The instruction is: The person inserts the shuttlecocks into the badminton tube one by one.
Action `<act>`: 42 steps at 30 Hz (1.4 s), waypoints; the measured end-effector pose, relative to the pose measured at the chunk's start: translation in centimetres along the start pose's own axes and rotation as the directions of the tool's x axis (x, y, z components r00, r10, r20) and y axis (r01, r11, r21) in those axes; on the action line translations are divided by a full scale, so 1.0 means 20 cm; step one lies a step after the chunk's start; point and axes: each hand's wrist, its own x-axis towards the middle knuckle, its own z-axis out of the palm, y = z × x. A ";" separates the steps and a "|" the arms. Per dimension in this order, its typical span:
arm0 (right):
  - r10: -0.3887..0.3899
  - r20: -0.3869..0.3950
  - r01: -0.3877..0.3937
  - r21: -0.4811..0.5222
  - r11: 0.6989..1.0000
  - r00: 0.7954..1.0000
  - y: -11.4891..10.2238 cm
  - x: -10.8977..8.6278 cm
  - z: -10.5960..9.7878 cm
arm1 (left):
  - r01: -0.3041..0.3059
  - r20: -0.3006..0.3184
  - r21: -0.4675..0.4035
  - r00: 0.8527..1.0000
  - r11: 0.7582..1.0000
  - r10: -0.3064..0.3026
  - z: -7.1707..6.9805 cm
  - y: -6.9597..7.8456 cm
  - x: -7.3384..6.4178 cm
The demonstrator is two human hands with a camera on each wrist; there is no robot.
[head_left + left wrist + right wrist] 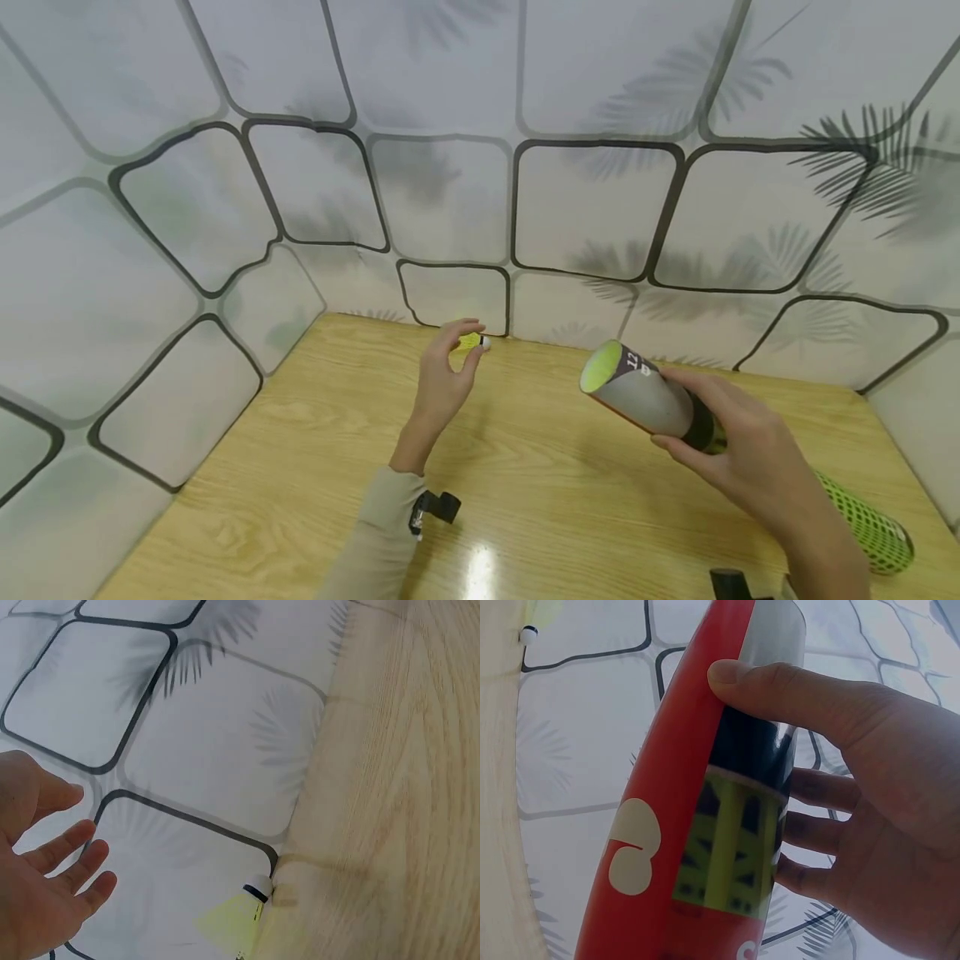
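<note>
A shuttlecock [468,341] with a yellow skirt and white cork lies at the back of the table, against the wall. My left hand [442,375] overlaps it in the head view. The left wrist view shows that hand's fingers [75,859] relaxed, with a gap between them and the shuttlecock [257,887]. My right hand [757,442] grips a shuttlecock tube [648,400], tilted above the table with its yellow-green end toward the left. In the right wrist view, the thumb presses the red and clear side of the tube [667,795] and the other fingers wrap behind it.
A green mesh-patterned cylinder [873,529] lies on the right of the wooden table [300,467], partly behind the right forearm. Patterned walls [450,200] rise at the back and both sides. A small black device [438,506] sits on the left wrist.
</note>
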 end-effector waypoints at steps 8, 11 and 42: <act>-0.009 -0.014 0.009 0.002 1.000 1.000 0.01 0.00 0.01 | 0.121 -0.031 -0.004 0.992 0.993 -0.121 -0.05 -0.15 0.01; -0.021 -0.026 0.020 -0.006 1.000 0.999 0.01 0.00 0.01 | 0.161 -0.018 -0.009 0.987 0.987 -0.161 -0.05 -0.18 0.01; 0.039 0.017 -0.038 -0.039 0.998 0.999 0.01 -0.01 -0.01 | 0.344 0.134 0.090 0.926 0.935 -0.353 0.03 -0.41 0.04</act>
